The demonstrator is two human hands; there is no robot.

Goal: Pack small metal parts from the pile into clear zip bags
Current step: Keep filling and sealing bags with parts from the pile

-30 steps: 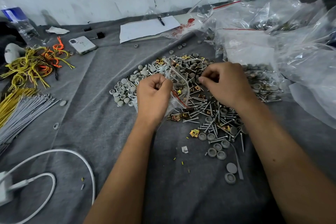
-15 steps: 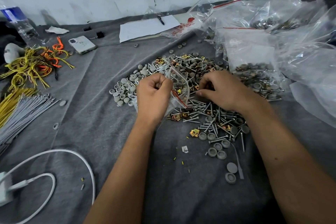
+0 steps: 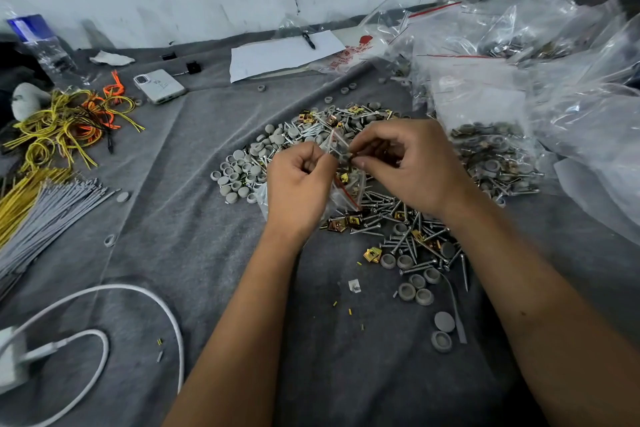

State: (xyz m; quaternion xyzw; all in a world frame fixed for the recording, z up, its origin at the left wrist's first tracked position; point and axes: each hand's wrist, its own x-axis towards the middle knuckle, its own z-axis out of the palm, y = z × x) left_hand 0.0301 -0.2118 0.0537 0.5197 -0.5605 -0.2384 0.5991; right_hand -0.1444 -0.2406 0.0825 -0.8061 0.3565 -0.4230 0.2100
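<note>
At the far left of the frame I see yellow and orange wires [image 3: 59, 128] and a bundle of grey ties [image 3: 48, 211], with a white cable [image 3: 114, 315] looping at lower left; I judge they are parked there to stay out of the work. A phone [image 3: 159, 86] lies further up, and a sheet of paper [image 3: 284, 54] with a pen [image 3: 308, 40] sits at top centre.

Mid-frame, my left hand [image 3: 298, 184] has its grip curled tight on the edge of a small clear zip bag [image 3: 341, 180], holding the mouth up and open toward the other hand. My right hand [image 3: 412, 163] pinches something small at that mouth; I take it for a metal part, but blur hides what it is. One hand steadying the opening lets the other feed parts in.

The pile [image 3: 388, 218] of screws, gold clips and grey caps spreads on the grey cloth [image 3: 173, 253] directly under and around both hands, so each pick is a short reach.

At right, filled bags [image 3: 491, 156] and loose plastic [image 3: 588, 121] are heaped aside.
</note>
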